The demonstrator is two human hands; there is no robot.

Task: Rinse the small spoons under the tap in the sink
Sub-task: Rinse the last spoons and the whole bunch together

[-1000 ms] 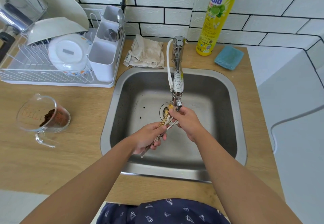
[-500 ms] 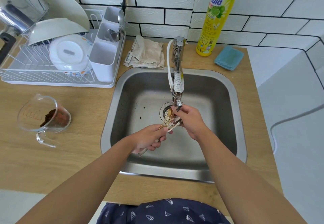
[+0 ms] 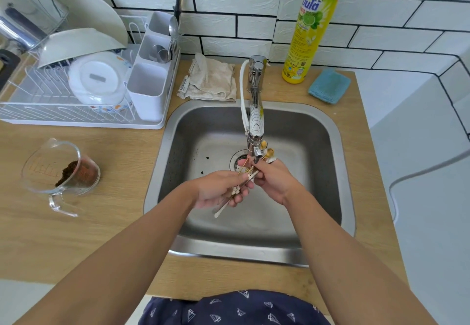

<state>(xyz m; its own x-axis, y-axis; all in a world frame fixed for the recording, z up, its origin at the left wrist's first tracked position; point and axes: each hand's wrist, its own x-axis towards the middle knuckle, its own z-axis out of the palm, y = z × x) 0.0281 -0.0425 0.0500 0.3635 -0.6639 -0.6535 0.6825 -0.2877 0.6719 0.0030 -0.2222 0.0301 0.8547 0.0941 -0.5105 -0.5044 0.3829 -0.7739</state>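
Observation:
A bundle of small spoons (image 3: 248, 172), gold and white with thin handles, is held over the steel sink (image 3: 328, 126) just below the tap spout (image 3: 255, 131). My left hand (image 3: 218, 191) is closed round the handle ends, with one white handle poking out below the palm. My right hand (image 3: 273, 178) grips the bundle near the bowls, which show gold beside the spout's tip. Running water cannot be made out. The drain (image 3: 236, 160) lies just behind the hands.
A white dish rack (image 3: 76, 119) with plates and a cutlery holder stands at the back left. A glass measuring jug (image 3: 58, 172) with brown grounds sits on the wooden counter. Behind the sink lie a cloth (image 3: 211, 80), a yellow soap bottle (image 3: 310, 32) and a blue sponge (image 3: 329, 85).
The bundle's bowl ends have shifted right, to the right side of the spout tip, and my right hand moved with them. My left hand has kept its grip.

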